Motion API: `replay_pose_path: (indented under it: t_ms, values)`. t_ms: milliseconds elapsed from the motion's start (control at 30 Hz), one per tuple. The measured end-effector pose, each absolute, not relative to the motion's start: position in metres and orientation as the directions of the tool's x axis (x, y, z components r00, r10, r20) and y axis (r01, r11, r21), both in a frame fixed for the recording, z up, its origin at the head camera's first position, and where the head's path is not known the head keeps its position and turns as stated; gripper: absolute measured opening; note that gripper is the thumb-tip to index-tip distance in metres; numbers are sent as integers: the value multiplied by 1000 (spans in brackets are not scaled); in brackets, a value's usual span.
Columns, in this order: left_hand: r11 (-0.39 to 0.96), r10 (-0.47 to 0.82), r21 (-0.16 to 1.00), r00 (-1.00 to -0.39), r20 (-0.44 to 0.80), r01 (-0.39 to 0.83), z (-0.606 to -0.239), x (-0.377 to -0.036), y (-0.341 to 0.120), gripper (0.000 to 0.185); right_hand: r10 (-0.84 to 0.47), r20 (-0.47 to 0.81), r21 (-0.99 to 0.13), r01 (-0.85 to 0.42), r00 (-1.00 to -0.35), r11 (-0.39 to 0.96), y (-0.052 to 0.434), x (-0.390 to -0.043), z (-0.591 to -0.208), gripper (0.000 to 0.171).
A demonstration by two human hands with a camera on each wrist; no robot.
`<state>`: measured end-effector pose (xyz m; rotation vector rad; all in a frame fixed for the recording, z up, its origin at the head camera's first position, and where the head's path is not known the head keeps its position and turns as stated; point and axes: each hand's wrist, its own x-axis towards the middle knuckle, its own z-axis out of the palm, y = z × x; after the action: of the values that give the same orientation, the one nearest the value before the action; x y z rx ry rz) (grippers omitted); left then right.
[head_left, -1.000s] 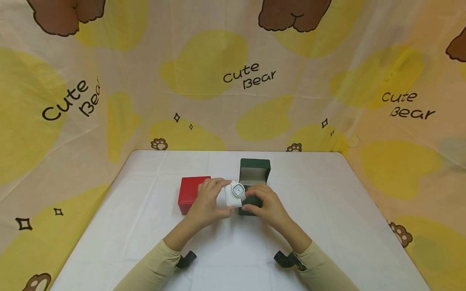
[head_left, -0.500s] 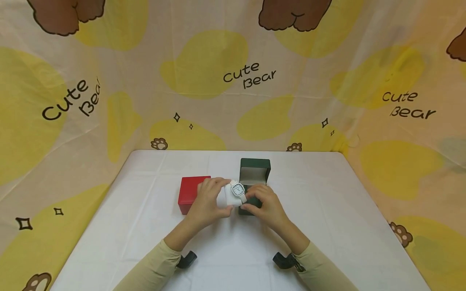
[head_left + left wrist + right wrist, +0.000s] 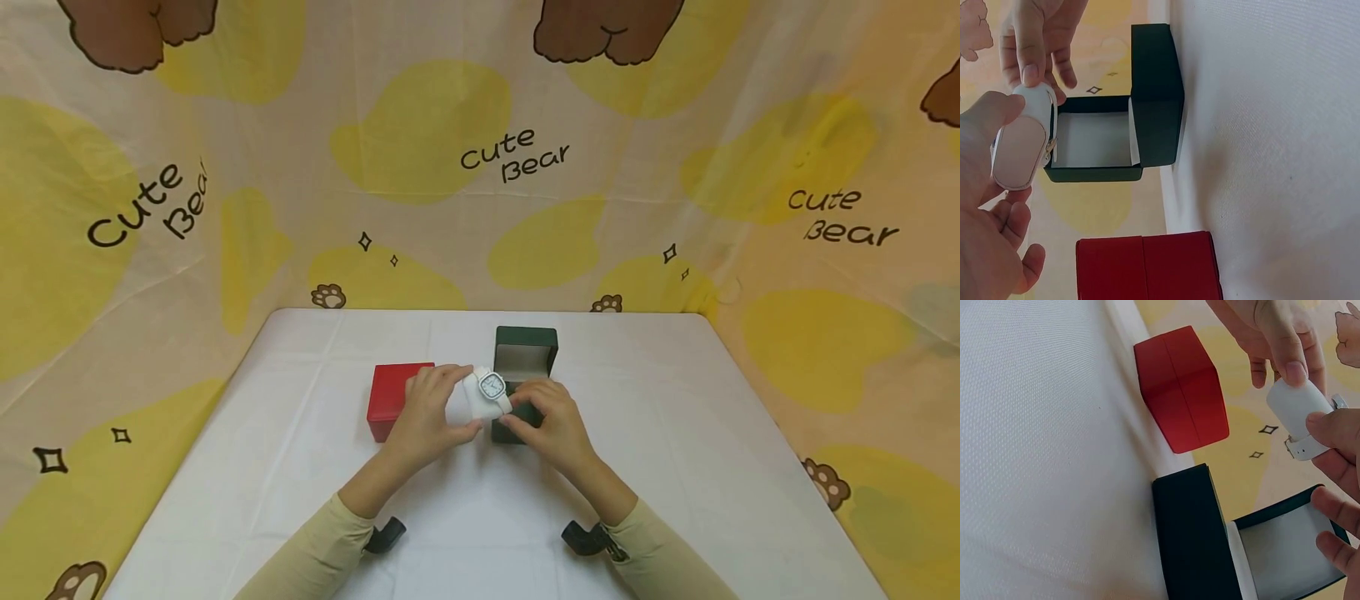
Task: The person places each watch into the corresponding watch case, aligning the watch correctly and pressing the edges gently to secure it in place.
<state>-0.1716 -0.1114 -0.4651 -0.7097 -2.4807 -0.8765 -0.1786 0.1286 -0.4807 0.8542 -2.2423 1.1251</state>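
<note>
In the head view a white wristwatch (image 3: 492, 385) sits around a white watch cushion (image 3: 460, 406), held up off the table. My left hand (image 3: 429, 417) grips the cushion by its left part, thumb below and fingers above. The right hand (image 3: 553, 422) pinches the white strap (image 3: 504, 404) at its lower right. From the right wrist, the strap's loose, holed end (image 3: 1305, 450) and buckle show beside the cushion (image 3: 1297, 406), with my right thumb pressing there. The cushion's flat oval end (image 3: 1020, 153) faces the left wrist camera; the dial is hidden there.
A green box (image 3: 525, 337) stands with its lid raised, just behind and under my right hand. Left of it is a closed red box (image 3: 393, 392), partly behind my left hand. Both rest on a white-covered table (image 3: 480, 517), with a printed cloth (image 3: 420, 125) around it.
The cushion and watch have risen and tilted slightly toward the camera. More of the strap shows at my right fingertips. Both hands keep their hold, and the boxes stay put.
</note>
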Motion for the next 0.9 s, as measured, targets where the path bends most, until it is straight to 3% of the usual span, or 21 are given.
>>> replay_pose_path:
  t_ms: [600, 900]
  values:
    - [713, 287, 446, -805, 519, 542, -461, -172, -112, 81, -225, 677, -512, -668, -701, 540, 121, -172, -481, 24]
    - [701, 293, 439, -788, 541, 562, -464, -173, -112, 82, -349, 686, -430, -742, -639, 514, 127, -176, -478, 25]
